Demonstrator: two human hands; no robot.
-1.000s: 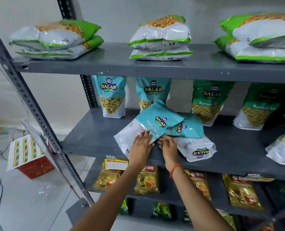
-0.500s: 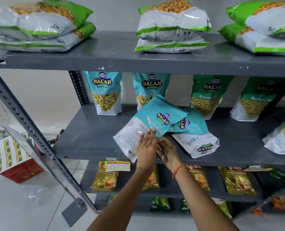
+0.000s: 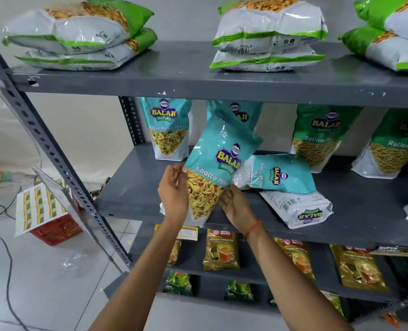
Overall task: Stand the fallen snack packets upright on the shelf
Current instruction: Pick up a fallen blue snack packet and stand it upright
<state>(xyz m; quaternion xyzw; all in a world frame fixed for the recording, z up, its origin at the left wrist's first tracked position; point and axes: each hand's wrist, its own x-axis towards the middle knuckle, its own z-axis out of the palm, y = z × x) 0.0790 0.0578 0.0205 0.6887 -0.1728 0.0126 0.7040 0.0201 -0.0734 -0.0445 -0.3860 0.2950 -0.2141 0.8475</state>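
Grey steel shelving fills the frame, and we are working at the middle shelf (image 3: pixel 136 187), whose bare left part sits centre-left. At frame centre we hold one teal Khatta Mitha Mix packet (image 3: pixel 218 163) between both hands. Our left hand (image 3: pixel 174 192) curls around its lower left edge, fingers closed on the film; our right hand (image 3: pixel 236 206) cups the lower right corner from below, fingers partly bent against the packet. The packet is raised off the shelf, its long axis tilted, top leaning toward the upper right and bottom seam pointing down-left toward the shelf's front edge.

Just right of it, two more packets lie fallen: a teal one (image 3: pixel 277 174) on its side, and a white-backed one (image 3: pixel 298 209) flat and face down near the front edge, lower right of centre. Behind, at the back of the shelf, a teal packet (image 3: pixel 167 130) stands upright at left, with green Ratlami Sev packets (image 3: pixel 317 137) standing to the right.

We judge the coming move turns on the tilt: the packet's base is nearer our left hand, so swinging the top back toward the left and lowering the base onto the shelf should stand it. The free spot seems to be left of the fallen pair.
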